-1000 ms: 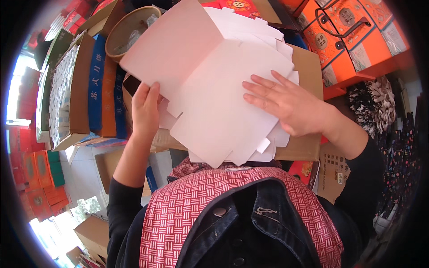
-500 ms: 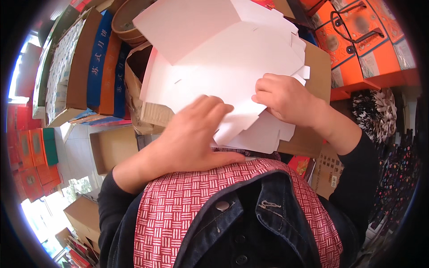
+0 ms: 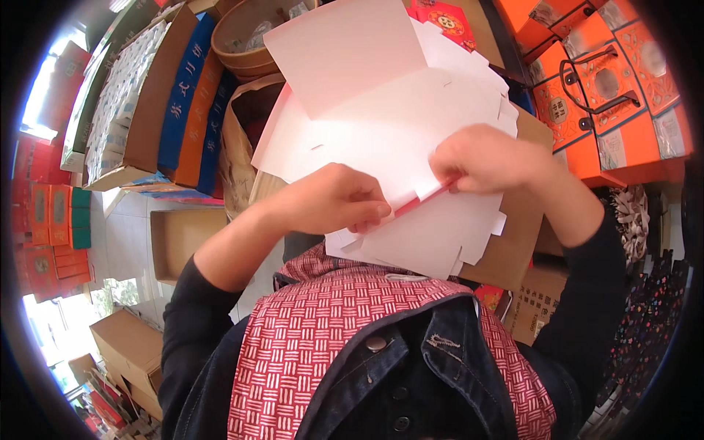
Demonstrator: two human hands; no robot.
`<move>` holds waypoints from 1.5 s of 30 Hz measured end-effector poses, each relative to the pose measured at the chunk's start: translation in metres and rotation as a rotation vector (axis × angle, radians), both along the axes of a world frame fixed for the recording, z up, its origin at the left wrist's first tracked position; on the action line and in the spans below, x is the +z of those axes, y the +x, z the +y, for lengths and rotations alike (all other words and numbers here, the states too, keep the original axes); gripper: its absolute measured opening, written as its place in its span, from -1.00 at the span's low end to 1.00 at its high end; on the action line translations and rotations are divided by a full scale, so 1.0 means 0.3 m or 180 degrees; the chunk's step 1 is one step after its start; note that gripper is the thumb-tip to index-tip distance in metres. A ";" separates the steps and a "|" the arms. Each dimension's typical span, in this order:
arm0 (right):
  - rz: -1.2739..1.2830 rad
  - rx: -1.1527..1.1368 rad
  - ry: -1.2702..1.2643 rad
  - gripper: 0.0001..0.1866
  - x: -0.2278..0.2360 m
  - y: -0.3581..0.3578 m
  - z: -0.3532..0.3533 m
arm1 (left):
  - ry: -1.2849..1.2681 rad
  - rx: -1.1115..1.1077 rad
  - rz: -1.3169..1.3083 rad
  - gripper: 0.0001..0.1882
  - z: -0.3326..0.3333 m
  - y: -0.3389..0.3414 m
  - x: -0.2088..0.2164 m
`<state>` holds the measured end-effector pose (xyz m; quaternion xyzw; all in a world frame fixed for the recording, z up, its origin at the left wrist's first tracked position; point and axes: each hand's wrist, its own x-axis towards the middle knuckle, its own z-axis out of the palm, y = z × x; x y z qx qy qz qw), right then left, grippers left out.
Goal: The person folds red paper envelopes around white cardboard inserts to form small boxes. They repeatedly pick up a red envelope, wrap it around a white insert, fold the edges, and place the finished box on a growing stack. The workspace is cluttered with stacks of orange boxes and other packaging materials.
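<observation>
A white cardboard box blank [image 3: 374, 143] with slits and tabbed edges lies in front of me, one large panel [image 3: 348, 55] folded up at its far left. Its near edge is turned up, and a red strip of the outer side shows between my hands. The left end of that edge is pinched by my left hand [image 3: 341, 202], fingers curled and closed. My right hand [image 3: 488, 161] grips the same edge further right, its fingertips partly hidden behind the knuckles. More white blanks [image 3: 433, 238] lie beneath, on brown cardboard [image 3: 513, 220].
To the left stand a carton of small wrapped packs [image 3: 128, 110], blue and orange boxes [image 3: 183, 95] and a round wooden tub [image 3: 253, 44]. Orange gift boxes [image 3: 609, 95] are stacked at the right. An open brown carton [image 3: 187, 246] sits on the floor at left.
My left hand has gone from spread fingers to a closed pinch on the near edge. That edge is now turned up, showing red. The whole view has shifted slightly.
</observation>
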<state>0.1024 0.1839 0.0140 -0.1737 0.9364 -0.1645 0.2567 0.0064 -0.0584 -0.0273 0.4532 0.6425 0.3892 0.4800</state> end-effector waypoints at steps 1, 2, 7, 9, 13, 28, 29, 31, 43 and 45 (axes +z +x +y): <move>0.0625 0.0310 -0.0268 -0.92 -0.015 0.038 -0.003 | 0.0545 -0.0048 0.0176 -0.82 -0.027 -0.028 0.020; 0.0799 0.0212 -0.0281 -0.93 -0.001 0.066 -0.011 | 0.1209 0.0187 0.0710 -0.79 -0.035 -0.065 0.002; 0.1448 0.0027 -0.0271 -0.91 0.155 0.186 -0.080 | 0.1143 -0.0305 0.3299 -0.62 0.056 -0.132 -0.103; 0.1518 0.0087 -0.0146 -0.87 0.214 0.169 -0.079 | 0.1148 -0.0442 0.3114 -0.57 0.046 -0.114 -0.127; 0.2179 0.0429 0.0241 -0.84 0.277 0.049 -0.082 | 0.1437 -0.0737 0.3220 -0.50 0.049 -0.114 -0.104; 0.0579 0.0162 0.0351 -0.86 -0.007 -0.574 -0.015 | 0.0908 -0.0808 0.3564 -0.55 0.179 -0.182 -0.041; 0.0549 0.0120 0.0376 -0.87 0.013 -0.570 -0.021 | 0.0883 -0.0820 0.3572 -0.55 0.179 -0.176 -0.038; 0.1116 0.0093 0.0336 -0.86 0.096 -0.522 -0.030 | 0.0827 -0.0800 0.3595 -0.56 0.159 -0.151 -0.027; 0.3524 -0.2231 -0.0355 -0.67 0.015 0.395 0.147 | 0.2204 0.2226 0.3371 -0.69 -0.078 -0.209 0.068; 0.3453 -0.3927 -0.1948 -0.64 -0.198 0.474 0.196 | 0.1623 0.2388 0.1735 -0.73 -0.072 -0.282 0.054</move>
